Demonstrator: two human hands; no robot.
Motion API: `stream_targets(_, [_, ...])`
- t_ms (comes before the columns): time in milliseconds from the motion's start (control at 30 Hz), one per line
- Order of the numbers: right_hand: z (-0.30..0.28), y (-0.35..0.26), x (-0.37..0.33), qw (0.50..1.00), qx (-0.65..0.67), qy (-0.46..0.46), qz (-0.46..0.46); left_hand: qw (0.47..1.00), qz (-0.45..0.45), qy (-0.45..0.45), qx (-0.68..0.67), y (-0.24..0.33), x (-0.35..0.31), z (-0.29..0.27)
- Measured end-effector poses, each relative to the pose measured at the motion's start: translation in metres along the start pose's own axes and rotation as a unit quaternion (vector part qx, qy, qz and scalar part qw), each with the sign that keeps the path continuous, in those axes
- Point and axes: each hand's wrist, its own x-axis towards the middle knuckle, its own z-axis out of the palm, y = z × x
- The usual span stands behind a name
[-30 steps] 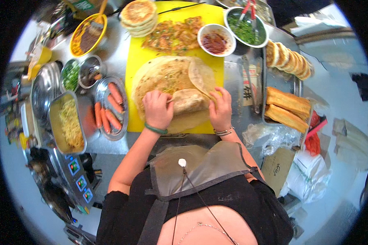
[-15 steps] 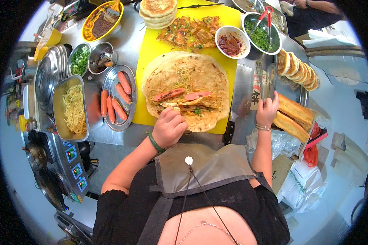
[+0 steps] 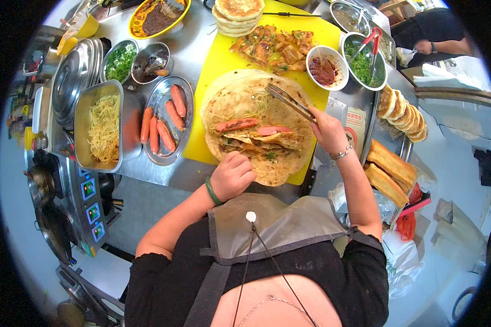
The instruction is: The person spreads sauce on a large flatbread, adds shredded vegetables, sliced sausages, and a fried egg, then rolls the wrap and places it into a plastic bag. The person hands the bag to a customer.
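Note:
A large round flatbread (image 3: pixel 289 98) lies on the yellow cutting board (image 3: pixel 210 117). Near its middle are two sausage pieces, with one sausage (image 3: pixel 237 125) on the left, beside a folded browned layer (image 3: pixel 264 139) and some shredded noodles (image 3: pixel 261 102). My left hand (image 3: pixel 233 174) rests at the flatbread's near left edge, its fingers curled closed; what lies under the fingertips is hidden. Metal tongs (image 3: pixel 290 102) are gripped in my right hand (image 3: pixel 329 132), at the flatbread's right side. Their tips reach over the noodles on the bread's far part.
Left of the board stand an oval plate of sausages (image 3: pixel 159 159), a noodle pan (image 3: pixel 124 103) and a bowl of chopped greens (image 3: pixel 106 54). Beyond the flatbread are browned pieces (image 3: pixel 273 48) and a sauce bowl (image 3: pixel 341 82). Fried dough sticks (image 3: pixel 393 163) lie at right. Another person's arm (image 3: pixel 447 47) shows far right.
My right hand has swung the tongs from the right of the board to over the flatbread. My left hand stays by the bread's near edge. The whole view has shifted slightly.

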Motion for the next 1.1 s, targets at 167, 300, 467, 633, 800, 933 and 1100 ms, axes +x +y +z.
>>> stream_targets(167, [0.001,-0.004,0.006,0.994,0.043,-0.086,-0.046,1.0,-0.023,-0.008,-0.01,0.001,-0.007,0.002])
stream_targets(300, [-0.013,-0.013,0.007,0.986,0.037,-0.145,-0.073,0.999,-0.033,0.006,-0.014,0.002,-0.009,0.003])
stream_targets(467, [-0.013,-0.008,0.011,0.988,0.047,-0.119,-0.084,0.999,-0.038,0.005,-0.013,0.002,-0.007,0.002])
stream_targets(633, [-0.021,-0.018,0.008,0.989,0.025,-0.127,-0.066,0.999,-0.043,0.017,-0.014,0.003,-0.007,0.003])
stream_targets(800, [-0.04,-0.036,-0.007,0.996,0.033,-0.061,-0.055,0.999,-0.033,0.032,-0.015,0.003,-0.001,0.0])
stream_targets(933, [-0.039,-0.05,-0.03,0.997,0.008,-0.07,-0.044,0.998,-0.029,0.051,-0.018,-0.002,0.013,-0.001])
stream_targets(1100, [-0.048,-0.049,-0.066,0.991,0.046,0.1,0.077,0.996,-0.034,0.086,-0.008,-0.014,0.026,-0.005])
